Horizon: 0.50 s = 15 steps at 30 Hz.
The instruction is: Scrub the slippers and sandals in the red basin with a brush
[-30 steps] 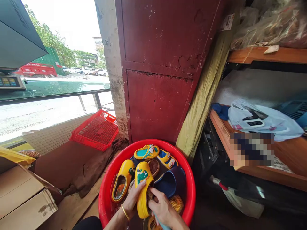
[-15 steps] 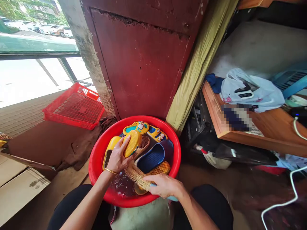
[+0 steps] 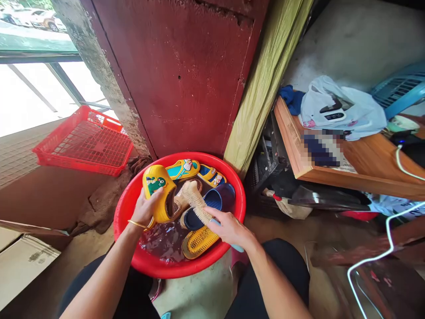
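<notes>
My left hand [image 3: 146,207] grips a yellow slipper [image 3: 161,201] with a green cartoon figure on its upper, held tilted above the left side of a red basin [image 3: 180,271]. In my right hand [image 3: 229,227] is a scrubbing brush [image 3: 196,203] with pale bristles and a light blue handle, raised over the basin's middle. Dark water [image 3: 162,246] fills the basin's front. A navy slipper [image 3: 219,196], a yellow-soled slipper [image 3: 200,241] lying sole up, a yellow and teal sandal [image 3: 181,169] and a blue and yellow sandal [image 3: 212,176] lie in it.
A red plastic crate [image 3: 88,141] stands to the left, by a dark cloth and cardboard [image 3: 26,261]. Behind the basin is a dark red door [image 3: 179,102]. On the right, a wooden table [image 3: 372,155] bears a plastic bag [image 3: 345,108]; a white cable [image 3: 368,261] hangs below.
My left hand has lifted a different-looking yellow slipper side, upper now showing, toward the left. The brush has risen from near the water. The view has shifted slightly.
</notes>
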Motion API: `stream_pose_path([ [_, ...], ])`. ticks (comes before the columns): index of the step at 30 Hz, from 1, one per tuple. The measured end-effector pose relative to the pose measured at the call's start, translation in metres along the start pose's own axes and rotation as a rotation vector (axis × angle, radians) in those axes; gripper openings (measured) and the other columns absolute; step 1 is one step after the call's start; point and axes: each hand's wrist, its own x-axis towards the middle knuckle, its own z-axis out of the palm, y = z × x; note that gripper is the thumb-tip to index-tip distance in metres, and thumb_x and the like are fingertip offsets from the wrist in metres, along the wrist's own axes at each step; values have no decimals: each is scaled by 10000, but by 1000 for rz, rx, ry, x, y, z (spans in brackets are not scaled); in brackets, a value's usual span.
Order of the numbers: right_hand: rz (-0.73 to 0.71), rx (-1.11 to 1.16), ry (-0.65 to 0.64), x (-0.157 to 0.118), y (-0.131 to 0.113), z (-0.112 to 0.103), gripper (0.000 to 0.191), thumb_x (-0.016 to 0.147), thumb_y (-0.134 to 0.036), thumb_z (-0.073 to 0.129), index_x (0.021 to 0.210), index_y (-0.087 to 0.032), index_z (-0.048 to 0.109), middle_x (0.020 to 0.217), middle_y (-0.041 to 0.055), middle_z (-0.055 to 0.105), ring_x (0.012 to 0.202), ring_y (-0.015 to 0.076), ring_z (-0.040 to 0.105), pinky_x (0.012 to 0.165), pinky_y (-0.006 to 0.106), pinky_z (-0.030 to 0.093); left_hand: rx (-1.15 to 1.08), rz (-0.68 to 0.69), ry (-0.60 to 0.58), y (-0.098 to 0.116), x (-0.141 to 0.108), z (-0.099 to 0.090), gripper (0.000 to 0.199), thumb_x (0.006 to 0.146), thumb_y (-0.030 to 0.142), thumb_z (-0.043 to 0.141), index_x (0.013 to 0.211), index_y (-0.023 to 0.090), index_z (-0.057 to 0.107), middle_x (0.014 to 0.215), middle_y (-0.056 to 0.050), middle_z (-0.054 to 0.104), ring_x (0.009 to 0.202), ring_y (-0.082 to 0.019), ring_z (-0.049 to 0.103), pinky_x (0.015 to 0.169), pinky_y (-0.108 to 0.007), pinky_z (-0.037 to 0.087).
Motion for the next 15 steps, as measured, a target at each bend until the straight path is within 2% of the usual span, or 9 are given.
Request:
stream_pose_path([
  [2,15,176,68,7,3,0,565,921,-324,531,1482,-257,508,784,-27,697,539,112,562,546,231,461,42,-35,-43,-9,9,-1,656,733,609,717,1207,166,622,1057,-102,744,870,-247,716,794,-395,592],
  [6,20,548,159,17,1,-9,684,891,-437,588,1512,-201,423,648,-74,608,385,89,471,385,209,397,369,50,192,-23,21,-10,597,731,578,705,1180,191,636,1171,-121,726,1032,-284,687,919,-455,549],
  [8,-29,702,206,20,-5,-18,700,868,-479,627,1481,-202,435,655,-68,625,384,90,491,373,201,392,410,103,210,-21,13,-10,611,736,579,702,1203,191,630,1207,-134,714,1073,-297,676,953,-473,532],
  [10,-86,872,255,23,-13,-26,667,866,-497,633,1445,-223,446,671,-62,637,390,87,499,365,188,374,293,137,112,-15,-12,0,629,719,591,729,1191,185,641,1214,-137,710,1098,-298,670,972,-456,528],
  [11,-114,958,287,24,-19,-28,640,871,-498,630,1428,-238,449,680,-62,639,394,83,498,363,180,366,144,86,12,-11,-29,10,637,718,594,740,1187,174,642,1182,-139,722,1061,-292,687,952,-444,540],
  [13,-172,1106,351,27,-36,-24,595,877,-488,630,1399,-266,453,679,-73,631,402,74,493,365,163,358,-174,-170,-305,-3,-71,36,601,789,601,694,1204,168,647,1163,-146,740,990,-288,718,915,-463,562],
  [15,-235,1188,347,29,-64,-11,570,875,-479,641,1379,-284,460,657,-88,620,401,69,494,371,153,375,-456,-461,-568,2,-114,69,589,851,648,596,1156,153,694,1126,-160,759,1048,-303,719,1002,-501,523],
])
